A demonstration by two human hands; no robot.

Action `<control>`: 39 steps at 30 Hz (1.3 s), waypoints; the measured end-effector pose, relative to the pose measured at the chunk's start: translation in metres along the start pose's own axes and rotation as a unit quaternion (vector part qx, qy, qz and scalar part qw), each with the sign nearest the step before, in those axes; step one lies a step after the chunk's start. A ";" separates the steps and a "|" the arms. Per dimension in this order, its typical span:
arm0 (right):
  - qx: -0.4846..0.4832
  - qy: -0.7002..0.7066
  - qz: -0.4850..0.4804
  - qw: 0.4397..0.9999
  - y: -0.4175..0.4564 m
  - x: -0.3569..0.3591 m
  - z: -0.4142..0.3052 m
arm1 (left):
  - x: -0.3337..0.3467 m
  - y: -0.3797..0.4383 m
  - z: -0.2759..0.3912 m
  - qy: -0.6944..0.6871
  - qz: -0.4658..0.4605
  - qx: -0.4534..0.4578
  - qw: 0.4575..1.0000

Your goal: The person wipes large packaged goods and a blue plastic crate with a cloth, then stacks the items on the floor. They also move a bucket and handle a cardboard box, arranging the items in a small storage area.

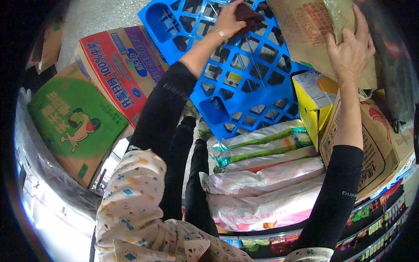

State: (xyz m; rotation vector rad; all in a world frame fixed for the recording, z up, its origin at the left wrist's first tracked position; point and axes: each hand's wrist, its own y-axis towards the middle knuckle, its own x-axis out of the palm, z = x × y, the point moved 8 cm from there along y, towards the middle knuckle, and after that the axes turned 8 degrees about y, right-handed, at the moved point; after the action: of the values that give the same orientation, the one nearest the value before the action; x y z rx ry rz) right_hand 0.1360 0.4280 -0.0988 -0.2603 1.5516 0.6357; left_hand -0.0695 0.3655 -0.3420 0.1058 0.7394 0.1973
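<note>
My left hand (230,20) reaches over a blue plastic crate (262,90) with a lattice of openings, its thumb and fingers around a dark reddish-brown item (247,16); what the item is, I cannot tell. At the upper right, my right hand (350,52) rests with spread fingers on a brown cardboard box (304,36) with red print and clear tape; whether it grips the box is unclear. Below that box stands a yellow and grey carton (314,95), close to the crate's right edge.
A red and purple carton (114,65) and a green-topped cardboard box (78,121) stand at the left. Plastic-wrapped packs (265,177) lie stacked below the crate. Another cardboard box (366,144) is at the right, above shelves of small packets (376,226). My legs show at lower centre.
</note>
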 end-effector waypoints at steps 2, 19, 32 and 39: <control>0.025 0.027 -0.023 0.999 0.003 0.000 -0.007 | 0.044 -0.017 -0.002 0.137 -0.131 -0.044 0.981; -0.003 0.080 0.010 0.997 0.006 0.007 0.011 | -0.043 -0.176 -0.027 0.024 -0.296 -0.176 0.939; -0.026 0.048 0.022 0.998 0.002 0.012 0.014 | -0.090 -0.219 -0.083 0.276 -0.090 -0.262 0.920; -0.040 -0.014 0.023 0.999 -0.001 0.019 0.021 | -0.016 -0.384 0.008 0.155 -0.279 -0.424 0.847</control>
State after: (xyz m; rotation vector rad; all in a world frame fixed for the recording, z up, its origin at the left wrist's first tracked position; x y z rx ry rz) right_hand 0.1525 0.4422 -0.1169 -0.2767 1.5099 0.7358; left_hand -0.0212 -0.0133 -0.3891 -1.0053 0.9147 -0.0345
